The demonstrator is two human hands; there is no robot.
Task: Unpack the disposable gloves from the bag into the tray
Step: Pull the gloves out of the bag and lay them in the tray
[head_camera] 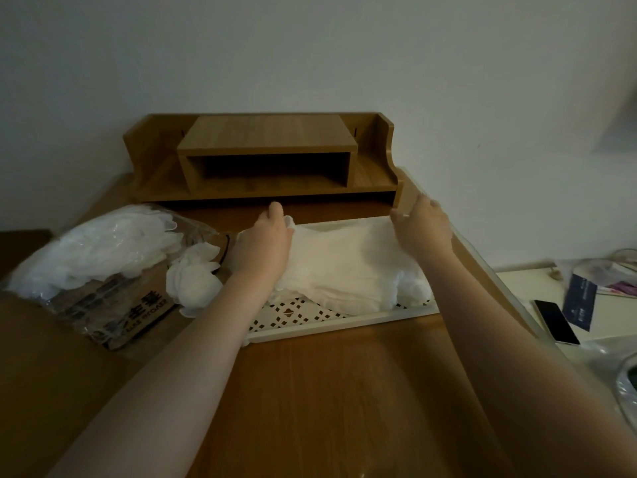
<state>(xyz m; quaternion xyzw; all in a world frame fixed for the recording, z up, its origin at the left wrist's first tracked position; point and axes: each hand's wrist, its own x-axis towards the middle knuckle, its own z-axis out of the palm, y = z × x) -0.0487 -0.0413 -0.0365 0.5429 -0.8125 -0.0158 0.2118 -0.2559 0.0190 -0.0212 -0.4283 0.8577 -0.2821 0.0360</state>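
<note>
A white perforated tray (303, 320) lies on the wooden desk and holds a flat pile of translucent white disposable gloves (348, 267). My left hand (265, 241) rests on the pile's left end, with its fingers over the far edge. At the pile's far right corner, my right hand (422, 227) rests with its fingers on the gloves. Left of the tray lies the clear plastic bag (103, 267) with a printed label, still bulging with gloves. A small bunch of loose gloves (194, 277) spills from the bag's mouth beside the tray.
A wooden desk organiser (265, 160) stands against the wall just behind the tray. To the right sits a lower white surface with a phone (556, 322), a dark booklet (580, 301) and papers. A plastic-wrapped object (627, 384) is at the right edge.
</note>
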